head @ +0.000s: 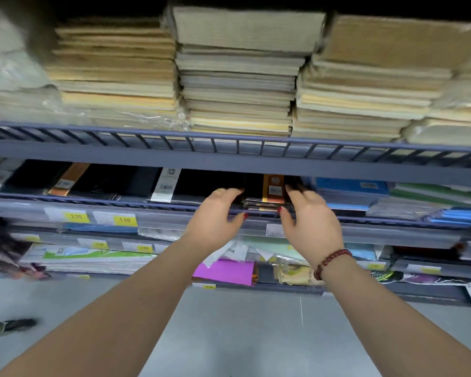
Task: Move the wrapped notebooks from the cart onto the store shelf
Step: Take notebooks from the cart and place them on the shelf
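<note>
On the middle tier of a grey store shelf [93,156], two hands hold a stack of wrapped notebooks [267,195].
Tall piles of tan notebooks [237,77] fill the tier above. The black, orange-banded stack sits at the tier's front edge, between black packs [201,183] and blue packs [348,186]. The left hand [215,213] grips its left end and the right hand [310,216] its right end, fingers over the top, thumbs in front. A red bead bracelet [331,261] circles the right wrist.

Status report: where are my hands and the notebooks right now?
Left hand and right hand grip wrapped notebook stack, one each side. Stack at middle shelf front edge. Blue notebooks close on right.
</note>
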A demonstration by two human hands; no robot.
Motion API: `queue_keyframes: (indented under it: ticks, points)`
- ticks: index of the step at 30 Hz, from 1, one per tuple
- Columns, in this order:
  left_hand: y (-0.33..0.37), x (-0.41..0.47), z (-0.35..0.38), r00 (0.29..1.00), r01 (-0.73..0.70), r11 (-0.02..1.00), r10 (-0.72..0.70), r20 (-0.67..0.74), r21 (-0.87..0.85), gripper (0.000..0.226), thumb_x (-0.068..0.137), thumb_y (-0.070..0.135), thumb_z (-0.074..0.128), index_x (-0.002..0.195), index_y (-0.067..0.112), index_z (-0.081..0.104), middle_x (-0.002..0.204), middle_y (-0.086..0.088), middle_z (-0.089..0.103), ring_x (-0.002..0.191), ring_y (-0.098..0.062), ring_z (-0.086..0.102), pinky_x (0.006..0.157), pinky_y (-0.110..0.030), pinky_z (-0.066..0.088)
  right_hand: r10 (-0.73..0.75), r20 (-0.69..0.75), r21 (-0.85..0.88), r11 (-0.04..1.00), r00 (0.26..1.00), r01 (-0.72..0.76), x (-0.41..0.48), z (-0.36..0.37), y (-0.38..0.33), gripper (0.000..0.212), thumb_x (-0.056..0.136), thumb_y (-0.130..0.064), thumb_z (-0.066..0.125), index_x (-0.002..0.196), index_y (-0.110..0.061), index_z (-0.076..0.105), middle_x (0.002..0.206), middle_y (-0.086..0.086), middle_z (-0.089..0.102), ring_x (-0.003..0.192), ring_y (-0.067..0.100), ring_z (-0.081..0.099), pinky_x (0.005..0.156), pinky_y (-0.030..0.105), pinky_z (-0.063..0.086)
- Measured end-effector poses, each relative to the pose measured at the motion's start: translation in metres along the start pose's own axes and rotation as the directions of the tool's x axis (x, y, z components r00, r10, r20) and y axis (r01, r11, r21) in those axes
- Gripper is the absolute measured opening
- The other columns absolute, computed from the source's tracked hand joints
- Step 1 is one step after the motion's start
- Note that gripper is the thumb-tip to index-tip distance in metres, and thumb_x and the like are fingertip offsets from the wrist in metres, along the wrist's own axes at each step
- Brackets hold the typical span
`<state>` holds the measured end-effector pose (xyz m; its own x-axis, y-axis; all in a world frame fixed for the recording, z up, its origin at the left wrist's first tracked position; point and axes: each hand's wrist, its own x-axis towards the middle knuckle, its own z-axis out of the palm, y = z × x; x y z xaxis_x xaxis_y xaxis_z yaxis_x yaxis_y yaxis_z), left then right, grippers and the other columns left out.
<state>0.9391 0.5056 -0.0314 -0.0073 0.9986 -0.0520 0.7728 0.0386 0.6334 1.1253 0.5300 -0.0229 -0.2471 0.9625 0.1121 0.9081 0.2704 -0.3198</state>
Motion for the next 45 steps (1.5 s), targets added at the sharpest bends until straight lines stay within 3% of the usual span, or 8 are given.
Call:
queue_keyframes:
  ticks: [7, 13, 18, 24, 29, 34, 38, 45]
  points:
    - [-0.019, -0.073, -0.075, 0.996, 0.082, 0.952, -0.091, 0.019, 0.294, 0.053, 0.093, 0.031, 0.053, 0.142, 0.020, 0.039, 0.142, -0.006, 0.047, 0.130, -0.025, 0.043, 0.103, -0.037, 0.039, -0.292, 0.128, -0.018, 0.955, 0.948, 0.296, -0.017, -0.037, -0.069, 0.057, 0.087, -0.043, 0.057, 0.137, -0.017, 0.048, 0.143, 0.006, 0.045, 0.129, 0.027, 0.040, 0.104, 0.040, 0.033]
    - [-0.039, -0.155, -0.170, 0.984, 0.179, 0.858, -0.143, -0.111, 0.481, 0.052, 0.093, 0.033, 0.050, 0.141, 0.017, 0.040, 0.137, -0.007, 0.050, 0.126, -0.028, 0.045, 0.102, -0.037, 0.037, -0.553, 0.178, 0.017, 0.829, 0.814, 0.559, -0.032, -0.056, -0.179, 0.060, 0.086, -0.049, 0.051, 0.138, -0.019, 0.045, 0.143, 0.004, 0.044, 0.131, 0.025, 0.036, 0.104, 0.037, 0.029]
    - [-0.065, -0.246, -0.250, 0.946, 0.295, 0.794, -0.166, -0.277, 0.532, 0.047, 0.087, 0.032, 0.057, 0.130, 0.013, 0.052, 0.120, -0.008, 0.059, 0.113, -0.031, 0.054, 0.092, -0.040, 0.041, -0.717, 0.189, 0.041, 0.688, 0.671, 0.724, -0.055, -0.069, -0.281, 0.062, 0.085, -0.053, 0.052, 0.137, -0.021, 0.043, 0.139, 0.000, 0.045, 0.127, 0.023, 0.038, 0.103, 0.036, 0.030]
    - [-0.102, -0.383, -0.334, 0.842, 0.509, 0.692, -0.278, -0.462, 0.512, 0.047, 0.084, 0.033, 0.049, 0.126, 0.014, 0.052, 0.116, -0.007, 0.061, 0.109, -0.032, 0.055, 0.090, -0.040, 0.043, -0.855, 0.150, 0.062, 0.509, 0.496, 0.859, -0.111, -0.075, -0.417, 0.063, 0.084, -0.056, 0.051, 0.137, -0.022, 0.043, 0.134, -0.002, 0.049, 0.125, 0.023, 0.040, 0.102, 0.036, 0.031]
    - [-0.131, -0.501, -0.390, 0.771, 0.611, 0.615, -0.316, -0.554, 0.499, 0.051, 0.085, 0.036, 0.054, 0.132, 0.017, 0.049, 0.127, -0.007, 0.057, 0.120, -0.029, 0.050, 0.099, -0.040, 0.039, -0.908, 0.116, 0.083, 0.412, 0.402, 0.907, -0.181, -0.071, -0.525, 0.061, 0.084, -0.055, 0.050, 0.137, -0.025, 0.043, 0.132, -0.004, 0.049, 0.123, 0.021, 0.039, 0.101, 0.036, 0.031]
    - [-0.161, -0.599, -0.429, 0.676, 0.712, 0.562, -0.386, -0.627, 0.421, 0.047, 0.083, 0.037, 0.053, 0.128, 0.023, 0.049, 0.122, -0.002, 0.058, 0.113, -0.025, 0.052, 0.097, -0.039, 0.043, -0.949, 0.084, 0.101, 0.312, 0.304, 0.945, -0.245, -0.062, -0.618, 0.061, 0.079, -0.056, 0.049, 0.129, -0.022, 0.050, 0.124, -0.001, 0.055, 0.117, 0.025, 0.046, 0.098, 0.039, 0.035]
    - [-0.185, -0.655, -0.448, 0.607, 0.769, 0.522, -0.413, -0.679, 0.370, 0.051, 0.085, 0.037, 0.056, 0.132, 0.019, 0.049, 0.129, -0.004, 0.055, 0.116, -0.026, 0.051, 0.093, -0.035, 0.043, -0.968, 0.085, 0.121, 0.243, 0.234, 0.962, -0.282, -0.051, -0.678, 0.060, 0.082, -0.053, 0.053, 0.131, -0.020, 0.049, 0.127, 0.002, 0.054, 0.119, 0.025, 0.046, 0.099, 0.038, 0.035]
    - [-0.245, -0.698, -0.475, 0.526, 0.815, 0.519, -0.473, -0.707, 0.259, 0.047, 0.084, 0.036, 0.056, 0.128, 0.019, 0.053, 0.117, -0.001, 0.060, 0.108, -0.021, 0.055, 0.086, -0.032, 0.045, -0.978, 0.152, 0.144, 0.168, 0.146, 0.975, -0.304, -0.018, -0.761, 0.064, 0.086, -0.055, 0.051, 0.139, -0.023, 0.037, 0.133, -0.002, 0.049, 0.122, 0.019, 0.043, 0.103, 0.036, 0.037]
